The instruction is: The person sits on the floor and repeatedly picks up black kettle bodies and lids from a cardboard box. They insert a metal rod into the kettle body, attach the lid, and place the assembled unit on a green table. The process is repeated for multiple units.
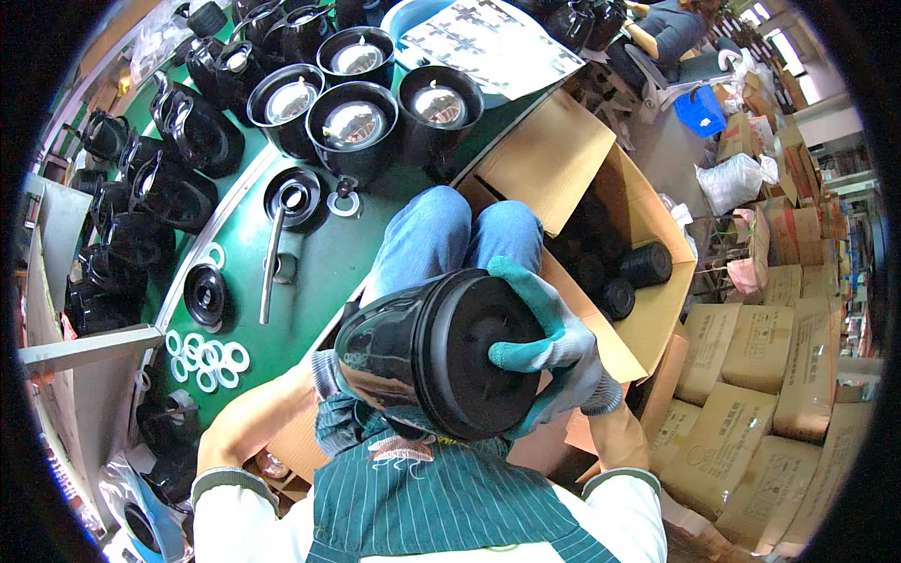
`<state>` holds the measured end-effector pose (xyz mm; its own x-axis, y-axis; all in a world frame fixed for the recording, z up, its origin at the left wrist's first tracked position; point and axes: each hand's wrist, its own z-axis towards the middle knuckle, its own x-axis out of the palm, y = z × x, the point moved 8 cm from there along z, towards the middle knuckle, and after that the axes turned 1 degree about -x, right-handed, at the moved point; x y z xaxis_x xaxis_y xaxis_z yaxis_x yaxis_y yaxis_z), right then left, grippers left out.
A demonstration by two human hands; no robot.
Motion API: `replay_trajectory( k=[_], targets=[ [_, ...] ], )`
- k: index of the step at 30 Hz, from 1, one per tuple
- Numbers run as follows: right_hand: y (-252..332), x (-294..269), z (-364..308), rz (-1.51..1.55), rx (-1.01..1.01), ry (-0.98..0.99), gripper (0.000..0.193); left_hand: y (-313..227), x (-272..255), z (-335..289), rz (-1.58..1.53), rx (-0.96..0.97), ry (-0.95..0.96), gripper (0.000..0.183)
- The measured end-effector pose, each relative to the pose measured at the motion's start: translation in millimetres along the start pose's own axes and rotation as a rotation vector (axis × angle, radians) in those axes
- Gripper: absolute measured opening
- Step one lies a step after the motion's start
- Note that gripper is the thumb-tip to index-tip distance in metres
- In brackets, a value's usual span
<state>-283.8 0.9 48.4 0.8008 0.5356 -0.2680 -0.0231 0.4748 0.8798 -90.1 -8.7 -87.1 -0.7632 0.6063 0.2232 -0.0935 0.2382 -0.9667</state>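
Note:
A glossy black jug body (383, 349) lies tilted over my lap, its round matt-black base cap (469, 366) turned to the right and up. My right hand (561, 352), in a grey glove with teal fingertips, grips the base cap: one finger reaches over the upper rim, one bends onto the flat face, and another part wraps the lower edge. My left hand (345, 420), also gloved, supports the jug body from the left and below. Its fingers are hidden behind the jug.
On the green table (328, 267) are black jug bodies with silvery insides (354, 122), white rings (208, 360), a black disc (206, 295) and a metal rod tool (271, 267). An open cardboard box (657, 319) with black caps (646, 265) stands right. Stacked cartons (727, 413) lie beyond.

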Motion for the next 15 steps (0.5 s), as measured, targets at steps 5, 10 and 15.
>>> replay_trajectory(
  k=[5,10,15],
  targets=[
    [5,-2,11,0.059,-0.024,-0.054,0.076,-1,0,1,0.003,-0.003,0.013,0.035],
    [-4,-5,-1,-0.028,0.005,-0.137,0.079,1,-4,2,-0.004,0.004,0.03,0.035],
    [-31,1,-27,0.125,0.217,-0.411,0.096,2,-24,-2,0.022,0.022,-0.046,0.034]
  ],
)
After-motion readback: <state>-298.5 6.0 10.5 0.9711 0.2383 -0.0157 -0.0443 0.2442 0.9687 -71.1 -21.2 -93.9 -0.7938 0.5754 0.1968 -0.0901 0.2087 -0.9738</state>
